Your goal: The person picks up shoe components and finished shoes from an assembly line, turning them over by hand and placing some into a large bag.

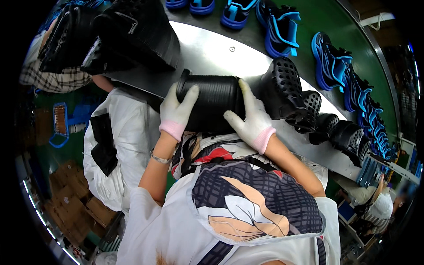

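Observation:
My two hands, in white gloves with pink cuffs, grip a thick black bundle (213, 99) between them in front of my apron. Fine ridges run along its top, like many thin pieces stacked together; the exact kind cannot be told. My left hand (177, 106) is closed on its left end, next to a raised black lip. At the opposite end my right hand (251, 117) presses with thumb and fingers spread around the edge. Just right of that hand stands a black perforated clog-like shoe (282, 86), with several more black perforated pieces (329, 123) beyond it.
Tall stacks of black pieces (145, 37) stand at the left on the metal table (207, 44). Blue-and-black sneakers (280, 31) line the green conveyor behind. A white sack (119, 145) is left of me, cardboard boxes (70, 194) lower left. Other people sit at both sides.

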The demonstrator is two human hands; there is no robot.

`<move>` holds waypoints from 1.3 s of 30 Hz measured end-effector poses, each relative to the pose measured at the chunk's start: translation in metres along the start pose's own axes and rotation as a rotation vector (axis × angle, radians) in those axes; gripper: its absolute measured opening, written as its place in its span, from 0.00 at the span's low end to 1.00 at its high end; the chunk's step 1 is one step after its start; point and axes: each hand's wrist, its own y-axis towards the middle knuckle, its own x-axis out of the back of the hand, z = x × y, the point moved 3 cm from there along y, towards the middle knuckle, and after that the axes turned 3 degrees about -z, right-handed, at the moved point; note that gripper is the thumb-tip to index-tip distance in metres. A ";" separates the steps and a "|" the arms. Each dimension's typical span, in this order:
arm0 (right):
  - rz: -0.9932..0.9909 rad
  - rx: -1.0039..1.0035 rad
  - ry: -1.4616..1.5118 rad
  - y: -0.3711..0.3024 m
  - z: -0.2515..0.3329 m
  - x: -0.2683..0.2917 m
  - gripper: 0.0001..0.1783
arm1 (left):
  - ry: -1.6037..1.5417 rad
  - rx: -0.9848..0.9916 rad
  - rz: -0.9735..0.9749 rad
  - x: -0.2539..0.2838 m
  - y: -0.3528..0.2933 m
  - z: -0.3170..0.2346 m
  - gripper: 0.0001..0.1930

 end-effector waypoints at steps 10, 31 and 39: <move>-0.210 0.543 0.015 -0.023 0.073 0.052 0.39 | -1.202 0.412 0.424 -0.010 -0.001 0.005 0.28; -0.489 0.621 0.105 -0.018 0.055 0.032 0.25 | -0.786 0.138 0.375 -0.061 -0.026 0.024 0.25; -0.660 0.756 0.128 -0.016 0.053 0.051 0.20 | -0.458 -0.054 0.290 -0.081 -0.016 0.027 0.24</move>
